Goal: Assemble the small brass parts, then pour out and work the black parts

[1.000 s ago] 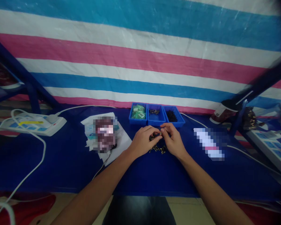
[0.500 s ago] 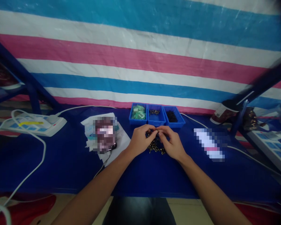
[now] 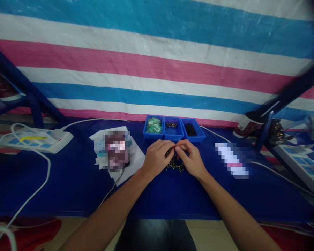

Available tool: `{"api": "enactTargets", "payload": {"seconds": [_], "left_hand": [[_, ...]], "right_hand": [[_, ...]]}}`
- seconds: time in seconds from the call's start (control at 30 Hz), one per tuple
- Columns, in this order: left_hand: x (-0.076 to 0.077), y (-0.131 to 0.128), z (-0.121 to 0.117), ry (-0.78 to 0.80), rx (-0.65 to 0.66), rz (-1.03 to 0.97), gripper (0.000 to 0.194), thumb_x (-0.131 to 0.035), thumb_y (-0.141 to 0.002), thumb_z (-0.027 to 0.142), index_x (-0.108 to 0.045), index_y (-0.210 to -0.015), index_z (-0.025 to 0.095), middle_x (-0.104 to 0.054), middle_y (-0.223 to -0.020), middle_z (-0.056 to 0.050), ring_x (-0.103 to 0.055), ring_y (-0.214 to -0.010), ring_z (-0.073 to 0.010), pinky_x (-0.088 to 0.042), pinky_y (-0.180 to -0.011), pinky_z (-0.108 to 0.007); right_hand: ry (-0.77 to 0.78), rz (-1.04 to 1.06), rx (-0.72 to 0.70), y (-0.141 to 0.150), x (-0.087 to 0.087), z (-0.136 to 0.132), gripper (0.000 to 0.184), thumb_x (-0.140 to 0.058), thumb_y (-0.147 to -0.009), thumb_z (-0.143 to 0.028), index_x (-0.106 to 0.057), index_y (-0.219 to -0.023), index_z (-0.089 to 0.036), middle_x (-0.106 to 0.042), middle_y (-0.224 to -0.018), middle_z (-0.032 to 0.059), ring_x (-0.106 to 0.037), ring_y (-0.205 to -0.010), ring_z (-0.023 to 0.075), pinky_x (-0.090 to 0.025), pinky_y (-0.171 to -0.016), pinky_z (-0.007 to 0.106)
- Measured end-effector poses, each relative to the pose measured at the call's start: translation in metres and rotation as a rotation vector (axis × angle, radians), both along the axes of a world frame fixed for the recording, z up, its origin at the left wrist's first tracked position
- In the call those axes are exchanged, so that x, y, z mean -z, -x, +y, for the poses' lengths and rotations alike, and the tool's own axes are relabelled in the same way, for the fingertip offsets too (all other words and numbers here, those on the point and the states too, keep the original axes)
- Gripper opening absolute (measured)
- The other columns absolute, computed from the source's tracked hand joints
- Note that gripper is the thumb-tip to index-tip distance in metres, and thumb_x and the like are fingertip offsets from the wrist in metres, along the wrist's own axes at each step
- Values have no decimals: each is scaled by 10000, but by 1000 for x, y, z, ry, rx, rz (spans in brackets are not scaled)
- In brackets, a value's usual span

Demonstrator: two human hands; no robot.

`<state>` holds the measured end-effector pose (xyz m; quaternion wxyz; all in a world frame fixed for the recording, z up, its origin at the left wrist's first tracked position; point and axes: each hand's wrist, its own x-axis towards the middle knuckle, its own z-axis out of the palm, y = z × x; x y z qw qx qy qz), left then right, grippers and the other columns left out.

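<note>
The left hand (image 3: 157, 157) and right hand (image 3: 191, 159) meet at bent fingertips, whatever they grasp I can't tell; the small metal pieces (image 3: 173, 165) lie at six o'clock from them, axes mixed, neither hand clearly nearer

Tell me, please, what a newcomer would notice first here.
Probably the blue, white and pink striped plastic sheet filling the background. Next, the three small blue plastic bins side by side before it, then the left hand and right hand meeting over small brass-coloured metal pieces.
</note>
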<state>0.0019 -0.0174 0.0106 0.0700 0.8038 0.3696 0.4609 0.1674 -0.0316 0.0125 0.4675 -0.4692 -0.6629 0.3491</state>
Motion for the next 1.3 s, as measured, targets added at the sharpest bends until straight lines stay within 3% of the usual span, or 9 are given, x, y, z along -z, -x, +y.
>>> {"api": "enactTargets", "payload": {"seconds": [0.43,0.6,0.87,0.97,1.03,1.1,1.17,1.23,1.3], "left_hand": [[-2,1,2,47,32,-17,141,-547,-917,211,-656,-1006,199,-703,-1015,-70,-652,-966,-188,-527,-883,-348],[-3,2,3,25,83,-28,118,-555,-916,202,-660,-969,196,-706,-996,-62,-660,-934,-177,-537,-854,-329],[-4,3,0,2,74,-105,147,-624,-883,259,-651,-1014,199,-705,-986,-55,-656,-872,-173,-518,-833,-332],[-7,9,0,17,8,-183,212,-569,-907,277,-632,-1092,195,-691,-1013,-62,-640,-855,-177,-503,-834,-349],[-9,13,1,42,-23,-237,206,-485,-943,250,-642,-1063,191,-686,-1003,-60,-636,-908,-185,-489,-851,-350],[-10,16,3,62,-48,-271,225,-438,-962,234,-655,-999,185,-687,-980,-59,-632,-956,-193,-476,-870,-350],[-10,16,4,81,-61,-281,233,-430,-969,234,-656,-956,179,-687,-955,-57,-630,-958,-194,-468,-874,-348],[-10,15,5,107,-69,-271,230,-436,-970,240,-654,-933,176,-685,-933,-55,-628,-941,-193,-464,-868,-344],[-11,13,5,133,-75,-251,224,-445,-970,248,-651,-918,176,-682,-918,-53,-626,-926,-192,-462,-857,-340]], "right_hand": [[30,-29,17,-3,3,7,234,-506,-939,-425,-594,-945,-207,-582,-744,-2,-537,-647,145,-436,-628,268],[63,-103,-66,-6,4,8,291,-427,-980,-437,-559,-865,-205,-539,-717,-17,-502,-665,140,-402,-641,262],[139,35,-159,-6,1,9,430,-395,-987,-474,-520,-688,-191,-529,-663,-9,-503,-651,133,-406,-658,268],[138,158,-49,-5,6,14,283,-510,-925,-491,-524,-875,-214,-537,-678,-35,-512,-604,131,-427,-629,271],[132,200,106,-10,12,20,444,-644,-831,-491,-427,-1137,-253,-555,-728,-61,-511,-564,128,-425,-582,264],[124,74,260,-18,19,25,534,-680,-797,-487,-396,-1181,-249,-535,-694,-71,-510,-566,139,-404,-560,260],[98,-171,322,-29,22,29,377,-657,-812,-462,-503,-1067,-231,-539,-671,-51,-526,-594,154,-397,-585,275],[106,-399,304,-37,23,30,216,-600,-853,-411,-589,-966,-228,-578,-689,-22,-547,-618,164,-388,-604,288],[99,-570,234,-41,23,28,178,-584,-862,-369,-646,-963,-236,-624,-757,2,-578,-671,173,-388,-631,294]]}}
